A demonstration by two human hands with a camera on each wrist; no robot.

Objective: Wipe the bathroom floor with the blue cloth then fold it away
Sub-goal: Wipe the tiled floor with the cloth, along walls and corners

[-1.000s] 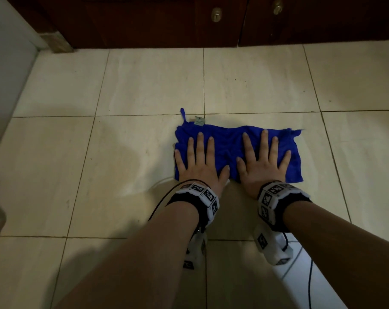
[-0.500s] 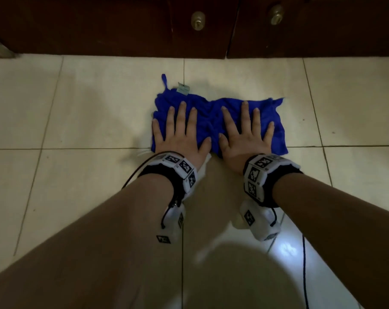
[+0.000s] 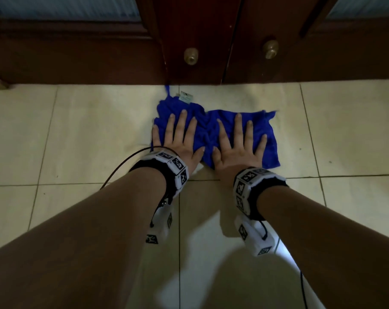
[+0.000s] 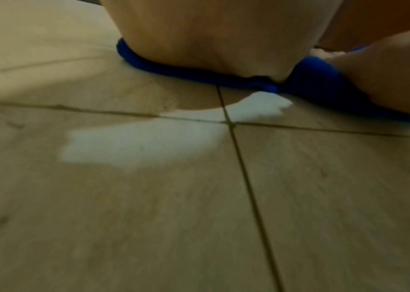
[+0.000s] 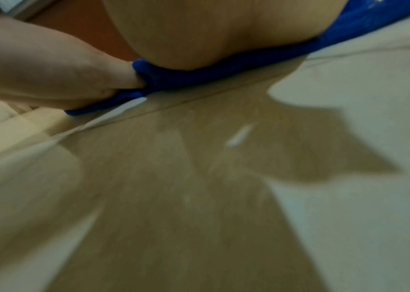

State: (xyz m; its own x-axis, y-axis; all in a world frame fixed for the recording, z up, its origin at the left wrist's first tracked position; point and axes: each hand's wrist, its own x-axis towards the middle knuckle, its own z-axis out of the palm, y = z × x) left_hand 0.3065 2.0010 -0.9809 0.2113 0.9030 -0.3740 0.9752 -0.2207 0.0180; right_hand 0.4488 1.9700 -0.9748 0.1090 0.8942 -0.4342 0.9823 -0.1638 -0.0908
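The blue cloth (image 3: 209,132) lies bunched and wrinkled on the pale tiled floor (image 3: 88,134), close to the dark wooden doors. A white label (image 3: 185,96) and a blue loop stick out at its far left corner. My left hand (image 3: 180,139) presses flat on the cloth's left half, fingers straight and spread. My right hand (image 3: 239,143) presses flat on the right half in the same way. In the left wrist view the heel of my left hand (image 4: 218,39) sits on the cloth's near edge (image 4: 186,70). The right wrist view shows my right palm (image 5: 211,35) on the cloth (image 5: 248,61).
Dark wooden doors (image 3: 200,41) with two round brass knobs (image 3: 190,55) stand right behind the cloth. Tiles with dark grout lines run left, right and toward me. A black cable (image 3: 126,161) loops off my left wrist, and another cable (image 3: 302,284) trails at the lower right.
Both hands have pushed the cloth forward across the tiles toward the doors. It now lies near the door sill and is more bunched in the middle.
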